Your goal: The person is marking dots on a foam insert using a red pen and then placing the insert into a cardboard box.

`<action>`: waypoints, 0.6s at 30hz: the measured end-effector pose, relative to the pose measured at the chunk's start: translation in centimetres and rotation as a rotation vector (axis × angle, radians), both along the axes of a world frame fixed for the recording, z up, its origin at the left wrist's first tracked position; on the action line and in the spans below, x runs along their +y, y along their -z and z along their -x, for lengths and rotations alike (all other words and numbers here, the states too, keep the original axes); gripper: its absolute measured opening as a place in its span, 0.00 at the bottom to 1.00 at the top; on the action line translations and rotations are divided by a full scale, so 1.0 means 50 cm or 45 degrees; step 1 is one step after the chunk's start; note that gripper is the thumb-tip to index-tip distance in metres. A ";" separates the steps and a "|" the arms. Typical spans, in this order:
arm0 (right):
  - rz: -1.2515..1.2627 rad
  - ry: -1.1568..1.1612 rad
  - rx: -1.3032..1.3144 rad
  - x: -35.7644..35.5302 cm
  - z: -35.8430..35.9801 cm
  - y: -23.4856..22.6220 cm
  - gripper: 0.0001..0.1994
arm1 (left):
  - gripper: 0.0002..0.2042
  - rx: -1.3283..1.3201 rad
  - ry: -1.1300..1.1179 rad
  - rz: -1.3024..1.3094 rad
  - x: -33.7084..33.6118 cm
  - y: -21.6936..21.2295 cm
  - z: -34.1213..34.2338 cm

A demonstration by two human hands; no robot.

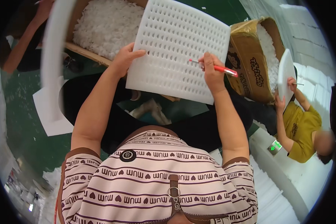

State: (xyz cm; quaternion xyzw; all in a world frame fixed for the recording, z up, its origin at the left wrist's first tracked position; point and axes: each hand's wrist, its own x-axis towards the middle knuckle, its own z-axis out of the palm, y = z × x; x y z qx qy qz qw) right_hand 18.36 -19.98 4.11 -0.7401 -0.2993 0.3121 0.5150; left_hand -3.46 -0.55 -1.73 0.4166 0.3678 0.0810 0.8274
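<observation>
At upper centre of the frame, the left hand (126,56) pinches the white perforated foam sheet (181,46) while the right hand (212,71) grips a red pen-like tool (216,68), which could slip and tear holes.

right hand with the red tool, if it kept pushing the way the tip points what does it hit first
The right hand aims the red tool up-left; its tip already sits at the perforated white foam sheet, so the sheet comes first, though depth is unclear.
</observation>
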 end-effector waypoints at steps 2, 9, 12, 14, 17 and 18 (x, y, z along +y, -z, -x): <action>-0.010 0.036 0.035 0.001 0.018 0.007 0.17 | 0.21 0.019 -0.020 -0.011 -0.004 -0.006 -0.001; -0.028 0.051 -0.013 0.035 0.052 0.048 0.18 | 0.19 -0.099 -0.112 0.059 -0.012 -0.007 -0.003; 0.186 -0.284 -1.055 0.056 0.060 0.080 0.18 | 0.19 -0.085 -0.086 -0.080 -0.027 -0.017 -0.013; 0.267 -0.405 -1.388 0.052 0.062 0.081 0.18 | 0.18 -0.070 -0.074 -0.116 -0.034 -0.019 -0.010; -0.018 -0.175 -0.426 0.042 0.041 0.053 0.15 | 0.18 -0.129 -0.124 -0.080 -0.026 -0.009 -0.011; -0.107 -0.094 -0.107 0.040 0.040 0.045 0.15 | 0.18 -0.149 -0.141 -0.067 -0.027 -0.007 -0.008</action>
